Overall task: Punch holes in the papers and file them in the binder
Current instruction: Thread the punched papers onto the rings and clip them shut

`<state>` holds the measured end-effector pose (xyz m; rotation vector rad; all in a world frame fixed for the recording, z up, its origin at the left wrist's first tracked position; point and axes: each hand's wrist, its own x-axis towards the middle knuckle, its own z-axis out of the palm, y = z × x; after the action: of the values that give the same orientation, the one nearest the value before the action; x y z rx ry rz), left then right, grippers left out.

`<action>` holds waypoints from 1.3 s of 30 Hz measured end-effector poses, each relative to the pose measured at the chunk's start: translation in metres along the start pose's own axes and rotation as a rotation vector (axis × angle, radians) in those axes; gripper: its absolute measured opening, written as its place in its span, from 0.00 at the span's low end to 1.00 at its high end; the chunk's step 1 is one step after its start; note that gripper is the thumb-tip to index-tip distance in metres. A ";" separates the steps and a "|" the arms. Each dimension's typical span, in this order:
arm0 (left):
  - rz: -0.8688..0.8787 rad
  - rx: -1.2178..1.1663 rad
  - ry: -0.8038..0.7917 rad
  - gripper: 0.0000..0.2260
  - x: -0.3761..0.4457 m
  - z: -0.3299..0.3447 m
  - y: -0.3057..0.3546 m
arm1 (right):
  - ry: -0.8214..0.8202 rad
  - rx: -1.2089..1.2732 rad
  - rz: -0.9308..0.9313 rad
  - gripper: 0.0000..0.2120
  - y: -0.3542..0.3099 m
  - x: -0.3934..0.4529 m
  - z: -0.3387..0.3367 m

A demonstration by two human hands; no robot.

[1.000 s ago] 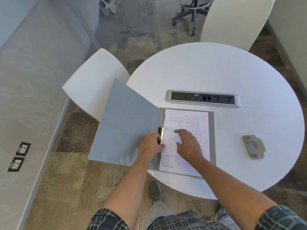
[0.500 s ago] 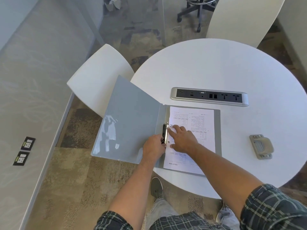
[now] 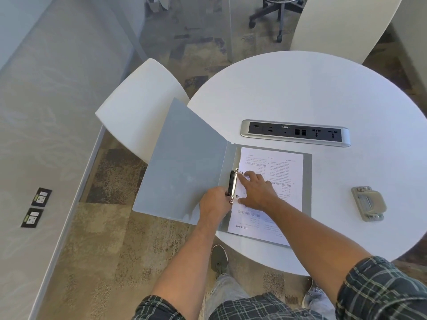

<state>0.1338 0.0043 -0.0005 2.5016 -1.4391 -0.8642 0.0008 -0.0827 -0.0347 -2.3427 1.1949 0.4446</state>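
A grey binder [image 3: 182, 162] lies open at the near left edge of the round white table [image 3: 300, 88], its front cover hanging out past the rim. Printed papers [image 3: 282, 172] lie on its right half, against the metal ring clip [image 3: 233, 182] at the spine. My left hand [image 3: 215, 203] grips the lower end of the clip. My right hand [image 3: 258, 190] rests on the papers beside the clip, fingers spread, index fingertip near the upper ring. A beige hole punch [image 3: 368, 203] sits on the table to the right, apart from both hands.
A silver power and socket strip [image 3: 294, 133] is set into the table just behind the binder. A white chair [image 3: 138, 107] stands left of the table under the binder cover, another chair [image 3: 342, 21] at the far side. My shoe [image 3: 219, 258] shows below the table edge.
My right hand slid left across the papers to the ring clip and stayed there. My left hand kept its hold at the clip's lower end. The camera shifted slightly.
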 end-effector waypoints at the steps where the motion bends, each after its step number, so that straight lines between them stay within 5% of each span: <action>1: -0.009 -0.004 -0.004 0.05 0.000 -0.001 0.000 | 0.020 0.056 0.010 0.40 0.000 -0.002 -0.001; 8: -0.095 -0.171 0.021 0.07 0.002 0.007 -0.006 | 0.260 0.470 0.044 0.07 -0.001 -0.026 0.032; 26: -0.169 -0.245 -0.037 0.12 0.020 0.005 -0.014 | 0.031 0.790 0.147 0.04 0.014 -0.013 0.018; 39: 0.073 0.328 -0.210 0.09 0.045 -0.018 0.002 | -0.013 0.794 0.155 0.06 0.020 -0.010 0.019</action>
<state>0.1596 -0.0368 -0.0032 2.6270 -1.8648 -0.9722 -0.0227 -0.0758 -0.0510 -1.5719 1.2521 0.0099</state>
